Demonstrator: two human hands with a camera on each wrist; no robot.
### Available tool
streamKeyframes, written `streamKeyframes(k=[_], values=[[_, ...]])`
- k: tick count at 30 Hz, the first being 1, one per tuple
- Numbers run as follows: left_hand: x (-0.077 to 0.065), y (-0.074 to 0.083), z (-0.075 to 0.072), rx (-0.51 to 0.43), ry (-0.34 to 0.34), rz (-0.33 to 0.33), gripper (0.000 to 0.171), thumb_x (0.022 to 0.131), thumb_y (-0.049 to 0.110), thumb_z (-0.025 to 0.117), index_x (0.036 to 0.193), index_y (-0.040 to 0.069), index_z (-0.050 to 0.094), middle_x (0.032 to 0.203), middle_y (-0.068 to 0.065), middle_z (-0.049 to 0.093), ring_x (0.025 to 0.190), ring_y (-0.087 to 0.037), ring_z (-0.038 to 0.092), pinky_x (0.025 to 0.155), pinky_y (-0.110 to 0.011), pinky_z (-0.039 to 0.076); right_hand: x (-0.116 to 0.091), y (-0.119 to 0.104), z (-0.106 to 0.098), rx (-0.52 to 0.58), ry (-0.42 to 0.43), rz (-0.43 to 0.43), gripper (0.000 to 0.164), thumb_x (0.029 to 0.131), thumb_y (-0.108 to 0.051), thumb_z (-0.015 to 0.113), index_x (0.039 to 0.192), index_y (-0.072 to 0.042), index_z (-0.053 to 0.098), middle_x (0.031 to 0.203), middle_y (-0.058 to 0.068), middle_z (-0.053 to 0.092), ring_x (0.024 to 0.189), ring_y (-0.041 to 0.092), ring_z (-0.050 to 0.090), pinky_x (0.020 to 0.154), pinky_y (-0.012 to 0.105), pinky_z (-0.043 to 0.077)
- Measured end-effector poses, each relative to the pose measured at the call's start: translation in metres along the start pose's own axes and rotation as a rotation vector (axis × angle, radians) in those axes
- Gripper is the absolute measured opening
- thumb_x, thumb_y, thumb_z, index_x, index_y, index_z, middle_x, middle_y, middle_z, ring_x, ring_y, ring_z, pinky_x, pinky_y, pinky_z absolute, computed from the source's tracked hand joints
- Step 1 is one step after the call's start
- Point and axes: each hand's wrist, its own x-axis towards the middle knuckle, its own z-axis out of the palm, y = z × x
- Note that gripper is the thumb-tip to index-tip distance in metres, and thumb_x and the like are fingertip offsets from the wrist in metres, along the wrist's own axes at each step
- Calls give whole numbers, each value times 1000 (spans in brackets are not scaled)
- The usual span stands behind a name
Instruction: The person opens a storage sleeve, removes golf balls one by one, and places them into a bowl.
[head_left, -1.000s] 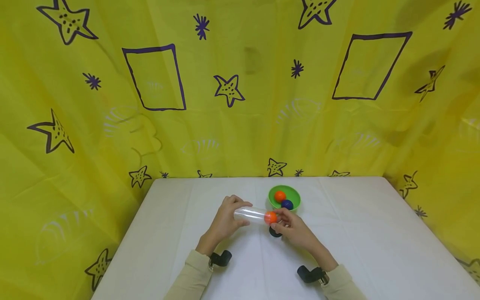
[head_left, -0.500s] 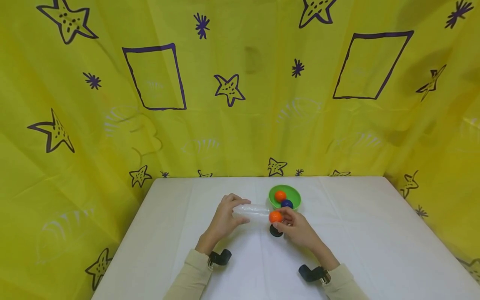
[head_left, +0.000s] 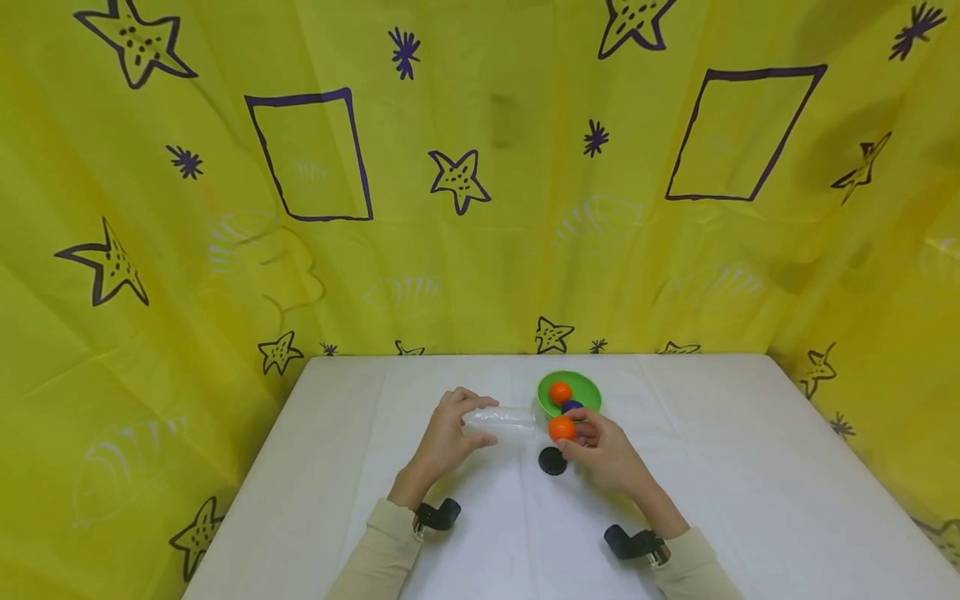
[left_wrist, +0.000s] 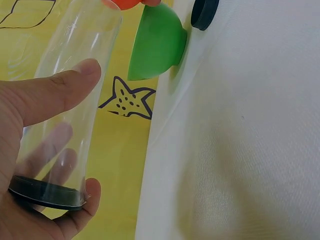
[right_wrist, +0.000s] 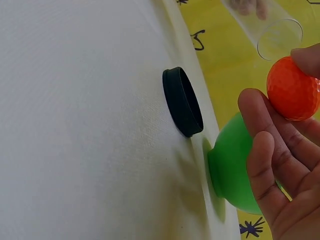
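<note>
My left hand (head_left: 447,432) grips a clear plastic tube (left_wrist: 75,120) lying sideways, its fingers wrapped round the end with the dark cap (left_wrist: 47,192). The tube's other end is uncapped and faces right; nothing shows inside. Just beyond that rim, my right hand (head_left: 607,450) pinches an orange golf ball (right_wrist: 292,89) between thumb and fingers, apart from the tube. Behind the right hand stands a green bowl (head_left: 589,390) with another orange ball (head_left: 560,392) and a dark blue ball (head_left: 572,407), partly hidden by the fingers.
A loose black cap (head_left: 552,461) lies on the white table (head_left: 480,542), below the held ball in the head view. A yellow curtain (head_left: 510,275) with drawn stars hangs behind the table's far edge and along both sides.
The orange golf ball, inside the tube's open end a second ago, has come out and moved right with my right hand. The tube has shifted slightly left. The black cap is now fully visible.
</note>
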Motion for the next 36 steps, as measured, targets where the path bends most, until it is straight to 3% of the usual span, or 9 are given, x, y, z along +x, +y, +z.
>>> streamKeyframes(k=[4, 16, 27, 36], values=[[0, 0, 0, -3, -9, -18, 46, 78, 17, 89, 121, 21, 74, 116, -2, 63, 108, -19, 51, 85, -35, 47, 0, 3, -6, 6, 30, -6, 44, 91, -20, 78, 128, -7, 59, 113, 15, 72, 91, 22, 64, 74, 26, 55], [0, -5, 1, -5, -15, -23, 46, 78, 18, 90, 121, 22, 74, 116, -2, 63, 108, -20, 52, 86, -37, 48, -1, 5, -20, -56, 91, -90, 42, 90, -22, 80, 125, -9, 62, 95, 8, 72, 82, 15, 62, 69, 25, 52], [0, -6, 3, -23, -20, -64, 48, 78, 16, 90, 122, 22, 74, 118, -1, 62, 108, -21, 52, 89, -39, 50, -2, 7, -31, -105, 161, -124, 42, 91, -26, 79, 126, -10, 63, 108, 12, 70, 86, 16, 63, 74, 23, 53], [0, -4, 1, -28, -19, -34, 46, 79, 16, 89, 122, 18, 74, 117, -6, 63, 109, -25, 53, 87, -41, 50, 0, 2, -43, -138, 231, -124, 45, 93, -27, 77, 130, -9, 62, 111, 13, 70, 92, 20, 61, 76, 22, 53]])
